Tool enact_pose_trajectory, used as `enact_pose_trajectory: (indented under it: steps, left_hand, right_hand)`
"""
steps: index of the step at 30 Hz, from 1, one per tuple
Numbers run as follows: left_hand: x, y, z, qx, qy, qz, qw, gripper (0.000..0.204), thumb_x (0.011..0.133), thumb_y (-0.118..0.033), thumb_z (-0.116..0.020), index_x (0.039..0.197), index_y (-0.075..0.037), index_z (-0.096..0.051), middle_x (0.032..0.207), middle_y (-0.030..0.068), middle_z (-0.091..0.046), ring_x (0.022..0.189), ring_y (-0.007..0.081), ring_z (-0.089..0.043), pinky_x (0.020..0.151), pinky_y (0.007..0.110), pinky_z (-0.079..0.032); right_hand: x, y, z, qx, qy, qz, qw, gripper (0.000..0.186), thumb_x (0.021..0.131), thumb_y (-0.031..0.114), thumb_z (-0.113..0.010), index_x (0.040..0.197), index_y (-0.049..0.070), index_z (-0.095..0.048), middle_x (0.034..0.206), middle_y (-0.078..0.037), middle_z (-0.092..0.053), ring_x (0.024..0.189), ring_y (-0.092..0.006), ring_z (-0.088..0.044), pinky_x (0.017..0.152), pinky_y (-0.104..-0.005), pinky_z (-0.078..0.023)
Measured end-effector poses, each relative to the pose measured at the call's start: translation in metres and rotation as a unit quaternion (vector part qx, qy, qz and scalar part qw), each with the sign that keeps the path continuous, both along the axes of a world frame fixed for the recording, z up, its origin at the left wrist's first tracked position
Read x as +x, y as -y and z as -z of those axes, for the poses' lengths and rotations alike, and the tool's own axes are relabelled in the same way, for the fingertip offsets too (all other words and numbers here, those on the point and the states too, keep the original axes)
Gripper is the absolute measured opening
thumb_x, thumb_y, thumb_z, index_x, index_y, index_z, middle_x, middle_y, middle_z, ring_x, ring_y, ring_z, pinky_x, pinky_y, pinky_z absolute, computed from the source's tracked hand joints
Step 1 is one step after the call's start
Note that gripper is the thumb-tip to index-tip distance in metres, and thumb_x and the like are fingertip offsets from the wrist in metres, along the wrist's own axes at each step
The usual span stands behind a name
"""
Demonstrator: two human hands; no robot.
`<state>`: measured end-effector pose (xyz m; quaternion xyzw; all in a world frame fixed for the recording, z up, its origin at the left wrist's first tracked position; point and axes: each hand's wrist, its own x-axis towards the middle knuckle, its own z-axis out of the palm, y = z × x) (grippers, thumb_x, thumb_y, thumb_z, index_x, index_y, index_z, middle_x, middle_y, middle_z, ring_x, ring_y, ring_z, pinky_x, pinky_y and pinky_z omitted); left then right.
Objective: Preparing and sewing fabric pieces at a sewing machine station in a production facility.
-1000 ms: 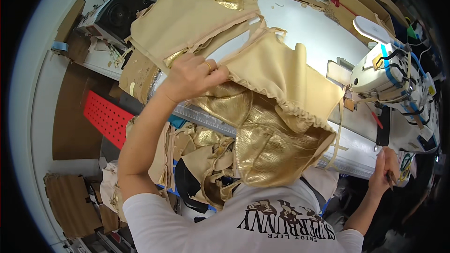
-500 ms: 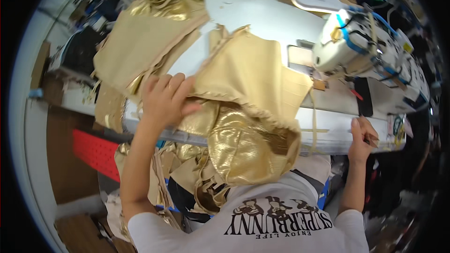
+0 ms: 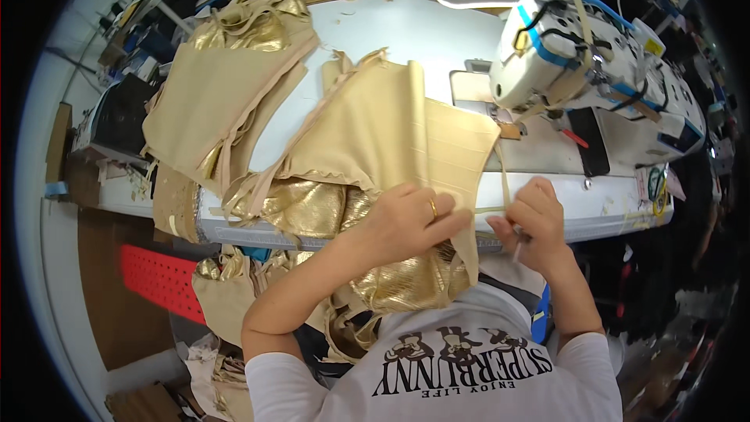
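Currently I have the left hand [image 3: 418, 223] pinching the beige-and-gold garment [image 3: 367, 129], draped over the near edge of the desk [image 3: 391, 23] left of the white sewing machine [image 3: 539, 55], while the right hand [image 3: 539, 223], just beside it, curls its fingers around a mostly hidden tool [image 3: 518, 248].

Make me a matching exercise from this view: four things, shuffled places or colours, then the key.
Column 1
1. Left hand
2. Right hand
3. Sewing machine
4. Perforated panel

Column 2
A. Red, toward the picture's lower left
B. Mostly white, at upper right
C. On the beige-and-gold garment
D. Near the thin beige strip, right of the garment

Pairs: 1-C, 2-D, 3-B, 4-A
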<state>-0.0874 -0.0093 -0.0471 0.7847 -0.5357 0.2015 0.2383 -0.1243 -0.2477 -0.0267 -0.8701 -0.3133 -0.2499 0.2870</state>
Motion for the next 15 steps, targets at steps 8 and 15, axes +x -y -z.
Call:
enact_pose_trajectory:
  steps: [8, 15]
  left_hand:
    - [0.016, -0.036, 0.014, -0.001, 0.054, 0.0, 0.999, 0.027, 0.08, -0.026, -0.07, 0.099, -0.009, -0.062, 0.082, -0.0001, -0.054, 0.07, 0.0147, -0.056, 0.058, 0.027, -0.043]
    - [0.025, -0.065, 0.017, 0.085, 0.086, -0.135, 0.983, 0.024, 0.082, -0.032, -0.069, 0.092, -0.012, -0.06, 0.088, 0.0002, -0.057, 0.078, 0.0179, -0.058, 0.063, 0.031, -0.045]
  right_hand:
    - [-0.024, 0.019, -0.002, 0.19, -0.111, 0.039, 0.975, 0.044, 0.072, -0.015, -0.062, 0.058, 0.008, -0.027, 0.057, -0.006, -0.033, 0.052, -0.0196, -0.031, 0.049, -0.0322, -0.022]
    - [-0.029, 0.043, 0.009, 0.179, -0.138, 0.029, 0.974, 0.043, 0.077, -0.013, -0.06, 0.06, 0.008, -0.027, 0.058, -0.005, -0.034, 0.054, -0.0168, -0.031, 0.05, -0.0308, -0.022]
